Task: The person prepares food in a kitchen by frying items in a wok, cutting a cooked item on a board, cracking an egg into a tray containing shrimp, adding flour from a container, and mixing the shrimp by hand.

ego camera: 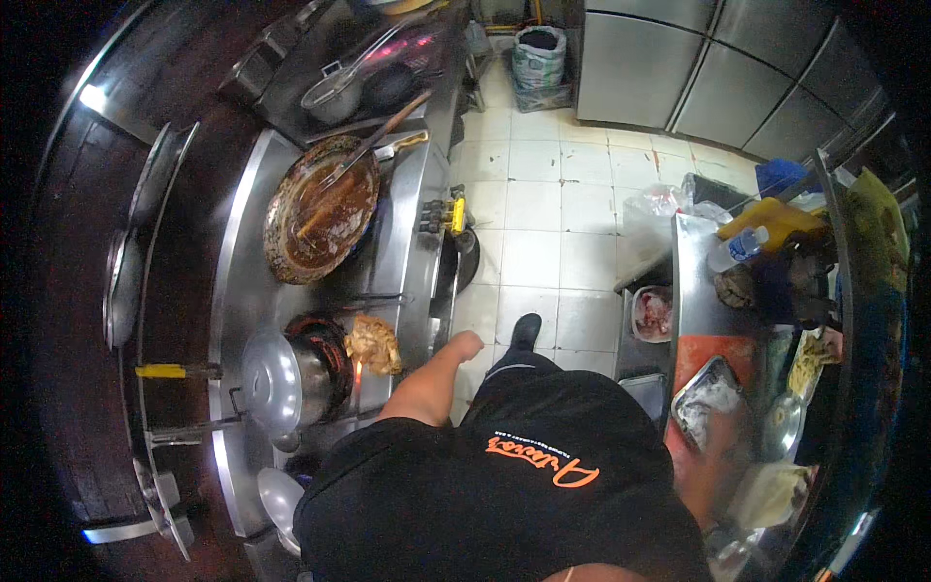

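Note:
My left hand (pixel 469 346) hangs above the tiled floor beside the stove's front edge, with its fingers hard to make out. Close by on the stove side sits a browned chunk of cooked food (pixel 373 345), apparently meat. Beyond it, a metal pot (pixel 320 378) stands by a glowing burner, an aluminium lid (pixel 270 382) tilted against it. My right hand (pixel 727 431) is blurred at the counter on the right, near a metal tray (pixel 711 400) of white powder. The tray rests on a red cutting board (pixel 698 348); whether the hand touches it, I cannot tell.
A large wok (pixel 273 240) holds brown liquid and a long-handled utensil (pixel 385 131). A knife (pixel 402 145) lies beside it. Stove knobs (pixel 444 214) jut over the aisle. On the right are a water bottle (pixel 738 249) and a tub of reddish food (pixel 652 314).

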A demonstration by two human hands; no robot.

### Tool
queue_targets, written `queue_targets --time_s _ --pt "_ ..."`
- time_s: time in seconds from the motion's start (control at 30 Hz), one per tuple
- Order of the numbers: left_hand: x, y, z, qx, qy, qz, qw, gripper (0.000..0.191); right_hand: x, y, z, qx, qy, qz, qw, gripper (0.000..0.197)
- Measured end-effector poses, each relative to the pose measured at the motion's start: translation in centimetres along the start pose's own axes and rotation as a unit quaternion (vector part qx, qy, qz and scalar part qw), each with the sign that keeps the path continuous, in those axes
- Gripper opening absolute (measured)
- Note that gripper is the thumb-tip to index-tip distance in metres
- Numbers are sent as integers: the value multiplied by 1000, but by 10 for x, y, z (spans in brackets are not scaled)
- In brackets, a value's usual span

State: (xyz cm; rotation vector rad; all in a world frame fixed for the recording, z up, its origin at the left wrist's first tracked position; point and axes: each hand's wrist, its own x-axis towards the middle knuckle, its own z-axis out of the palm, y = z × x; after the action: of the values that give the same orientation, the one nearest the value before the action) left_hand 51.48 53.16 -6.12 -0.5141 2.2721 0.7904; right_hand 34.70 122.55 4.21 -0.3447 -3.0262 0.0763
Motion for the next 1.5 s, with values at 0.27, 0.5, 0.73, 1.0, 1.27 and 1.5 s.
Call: queue_targets --time_s 0.27,0.5,0.73,1.0,1.27,1.5 --pt "26 -9 -34 137 30 53 989 29 6 14 -65 114 -225 -137 958 88" --pt "66 -41 -37 25 46 120 991 18 -17 -70 -43 14 -121 7 992 75" --pt "61 -46 13 -412 -47 -58 908 17 28 -19 -87 301 -146 53 941 59" --pt "100 126 -59 -427 -63 26 902 31 -16 -95 -69 -30 -75 56 995 62" --pt "34 433 -34 -282 -330 212 876 37 -11 -32 -50 138 -173 155 963 69" --pt "24 491 48 -180 -448 158 861 29 -32 -73 -46 126 -104 -73 984 64"
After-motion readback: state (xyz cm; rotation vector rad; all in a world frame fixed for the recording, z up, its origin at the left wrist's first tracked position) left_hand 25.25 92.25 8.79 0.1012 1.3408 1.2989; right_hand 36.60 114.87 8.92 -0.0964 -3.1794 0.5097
